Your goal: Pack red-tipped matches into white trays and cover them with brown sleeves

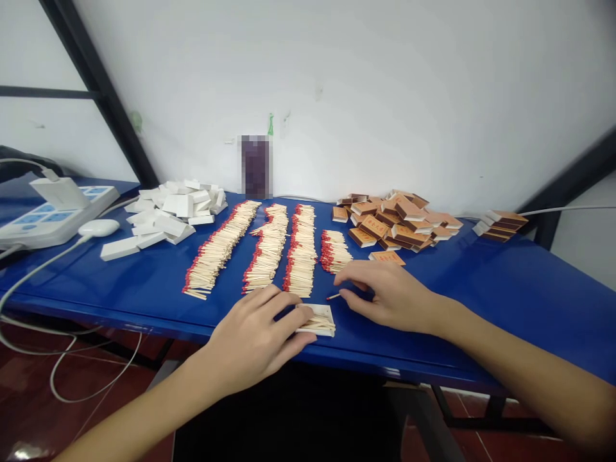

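Note:
A small white matchbox tray (326,312) lies near the front edge of the blue table, with several pale matchsticks in it. My left hand (262,333) is closed around its left end, fingers on the far side and thumb along the near side. Just right of the tray, my right hand (385,292) hovers low with thumb and index finger curved and slightly apart. A single red-headed match (333,296) is at its thumb tip. Beyond my right fingers is a short row of matches (335,251), heads to the left.
Three long rows of matches (301,253) cover the middle table. White trays (178,208) are heaped back left, orange-brown matchbox sleeves (394,221) back right. More sleeves (503,223) stand farther right. A power strip (43,221) with white cables sits left. A blurred dark object (256,165) leans against the wall.

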The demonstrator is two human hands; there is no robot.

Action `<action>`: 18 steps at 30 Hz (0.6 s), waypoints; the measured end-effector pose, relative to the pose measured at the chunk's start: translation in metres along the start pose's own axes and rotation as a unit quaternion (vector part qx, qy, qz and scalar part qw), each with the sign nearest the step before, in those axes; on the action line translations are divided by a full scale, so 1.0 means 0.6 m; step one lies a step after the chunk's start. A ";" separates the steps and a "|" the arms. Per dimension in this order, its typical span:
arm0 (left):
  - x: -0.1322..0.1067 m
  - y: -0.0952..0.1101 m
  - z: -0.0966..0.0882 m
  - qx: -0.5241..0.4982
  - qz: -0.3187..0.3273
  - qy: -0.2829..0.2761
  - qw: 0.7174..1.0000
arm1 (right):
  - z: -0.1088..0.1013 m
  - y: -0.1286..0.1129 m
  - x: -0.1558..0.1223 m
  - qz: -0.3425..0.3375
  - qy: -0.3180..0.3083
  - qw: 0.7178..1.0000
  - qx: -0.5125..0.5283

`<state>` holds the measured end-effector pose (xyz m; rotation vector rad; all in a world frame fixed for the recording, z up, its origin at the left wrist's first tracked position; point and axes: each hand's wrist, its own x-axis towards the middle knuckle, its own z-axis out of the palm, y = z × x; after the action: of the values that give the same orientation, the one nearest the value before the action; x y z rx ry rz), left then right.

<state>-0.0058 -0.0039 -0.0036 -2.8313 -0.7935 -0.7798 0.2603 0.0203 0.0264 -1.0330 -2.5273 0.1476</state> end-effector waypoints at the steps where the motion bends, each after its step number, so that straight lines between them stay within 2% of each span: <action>1: 0.000 0.000 0.000 -0.003 -0.002 -0.001 1.000 | -0.003 0.003 0.000 0.008 -0.025 1.000 -0.006; 5: 0.002 0.001 0.000 -0.013 0.000 0.014 1.000 | -0.006 0.010 0.001 0.025 -0.095 0.995 0.016; 9: 0.002 0.002 0.000 -0.017 0.000 0.032 0.999 | 0.001 0.013 -0.002 0.021 -0.105 0.994 0.035; 12: 0.002 0.003 0.001 -0.014 -0.004 0.032 0.999 | 0.004 0.015 -0.003 0.014 -0.090 0.995 0.038; 18: 0.001 0.003 0.005 0.002 -0.022 0.058 0.998 | 0.003 0.000 -0.001 -0.001 -0.015 0.997 0.073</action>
<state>-0.0032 -0.0047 -0.0056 -2.7444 -0.8418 -0.9371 0.2599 0.0199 0.0244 -0.9783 -2.5016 0.3438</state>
